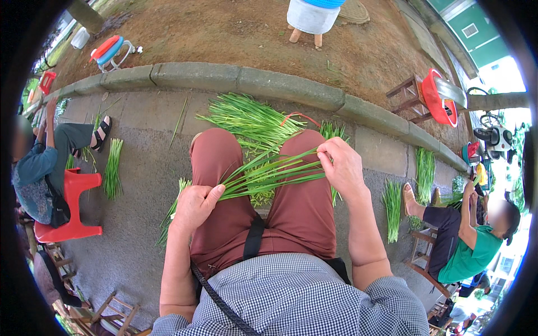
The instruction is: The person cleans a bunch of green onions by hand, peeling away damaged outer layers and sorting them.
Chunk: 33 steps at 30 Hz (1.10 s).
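A loose bunch of long green chives lies stretched across my lap, above my thighs. My left hand is closed round one end of it, thumb on top. With fingers pinched together, my right hand grips a few of the leaves at the other end, so that the strands fan out between the hands. Past my knees a big heap of chives rests on the pavement, with a red tie at its right side. Short green pieces show on the ground between my legs.
Chive bundles lie left and right on the pavement. A stone kerb runs across ahead. One person sits on a red plastic stool at left; another in green sits at right. A white bucket stands beyond the kerb.
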Motion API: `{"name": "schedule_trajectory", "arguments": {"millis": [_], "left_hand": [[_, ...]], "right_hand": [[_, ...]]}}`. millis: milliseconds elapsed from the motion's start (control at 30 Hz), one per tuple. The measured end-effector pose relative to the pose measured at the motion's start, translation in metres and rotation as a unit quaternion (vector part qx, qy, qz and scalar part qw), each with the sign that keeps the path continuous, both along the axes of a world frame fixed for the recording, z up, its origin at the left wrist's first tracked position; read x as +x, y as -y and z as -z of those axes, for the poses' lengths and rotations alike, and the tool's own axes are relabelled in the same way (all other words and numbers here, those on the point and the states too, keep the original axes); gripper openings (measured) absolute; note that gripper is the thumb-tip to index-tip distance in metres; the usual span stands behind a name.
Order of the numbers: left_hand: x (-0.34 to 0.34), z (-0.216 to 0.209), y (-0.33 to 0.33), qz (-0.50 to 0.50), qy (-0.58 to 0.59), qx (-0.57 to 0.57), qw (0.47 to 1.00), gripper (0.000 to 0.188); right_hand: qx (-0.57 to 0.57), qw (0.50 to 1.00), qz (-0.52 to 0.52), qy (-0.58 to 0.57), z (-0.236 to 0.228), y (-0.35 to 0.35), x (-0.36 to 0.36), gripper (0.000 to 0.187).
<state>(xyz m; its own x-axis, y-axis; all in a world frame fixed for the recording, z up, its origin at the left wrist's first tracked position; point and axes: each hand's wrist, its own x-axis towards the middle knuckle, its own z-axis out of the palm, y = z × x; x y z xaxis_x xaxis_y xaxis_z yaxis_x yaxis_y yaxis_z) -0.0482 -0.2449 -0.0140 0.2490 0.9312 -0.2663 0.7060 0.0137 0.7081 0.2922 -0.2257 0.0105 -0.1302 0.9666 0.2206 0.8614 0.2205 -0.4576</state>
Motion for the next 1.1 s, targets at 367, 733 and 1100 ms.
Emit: {"name": "schedule_trajectory", "arguments": {"millis": [367,733,1100], "left_hand": [[0.000,0.001,-0.001,0.029,-0.031,0.014,0.999,0.056],[0.001,-0.002,-0.001,0.019,-0.024,0.009,0.999,0.054],[-0.002,0.002,0.000,0.024,-0.022,0.018,0.999,0.055]], "right_hand": [[-0.037,0.989,0.076,-0.120,0.026,0.006,0.018,0.004],[0.025,0.977,-0.103,-0.187,-0.028,0.025,-0.034,0.014],[0.051,0.988,-0.124,-0.075,-0.002,0.036,-0.051,0.011]]}}
